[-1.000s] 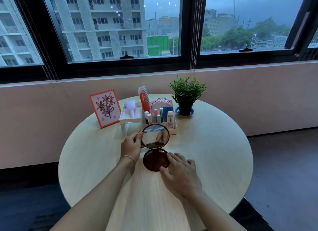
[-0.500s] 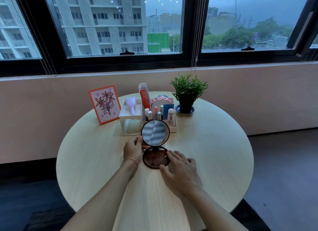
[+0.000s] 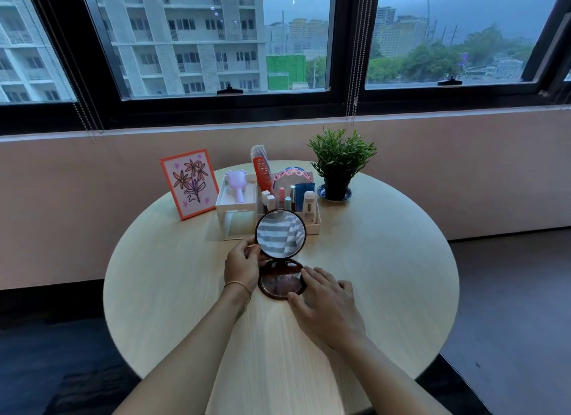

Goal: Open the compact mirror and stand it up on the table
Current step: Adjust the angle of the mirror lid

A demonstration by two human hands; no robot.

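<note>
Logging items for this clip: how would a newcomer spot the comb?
On the round pale wooden table, find the white divided organizer box near the window side. The red-orange plastic comb stands upright in it, taller than the small cosmetic tubes beside it.

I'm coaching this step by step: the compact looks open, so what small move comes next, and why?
Probably ease the left hand off the upright lid while the right hand keeps steadying the base. The lid already stands raised, the base lies flat on the table, so only testing whether it stands alone remains.
</note>
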